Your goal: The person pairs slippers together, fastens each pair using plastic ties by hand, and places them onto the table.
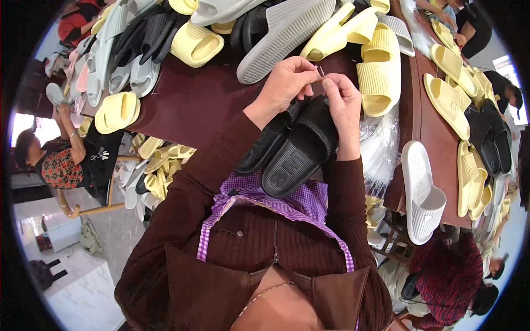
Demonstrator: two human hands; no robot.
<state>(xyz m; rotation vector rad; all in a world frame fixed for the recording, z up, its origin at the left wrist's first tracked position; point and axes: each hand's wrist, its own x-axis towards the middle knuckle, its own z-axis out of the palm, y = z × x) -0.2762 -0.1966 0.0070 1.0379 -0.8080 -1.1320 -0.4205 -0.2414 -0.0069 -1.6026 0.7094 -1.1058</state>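
Observation:
My left hand (282, 84) and my right hand (343, 105) meet above the dark red table, thumbs and fingertips pinched close together. Between the fingertips runs a small, thin, pale strip (322, 71), too fine to name. Just below the hands, a pair of black slide sandals lies side by side at the table's near edge, toes away from me. The right sandal (295, 165) shows its patterned footbed; the left sandal (258, 148) is partly covered by it and by my left wrist. Both of my brown-sleeved forearms flank the pair.
Grey slides (290, 33) and yellow slides (197, 45) crowd the far side of the table (190, 99). Clear plastic bags (380, 146) hang at right, beside a white slide (422, 193). Co-workers sit at left and right; a heap of yellow slides (160, 160) lies lower left.

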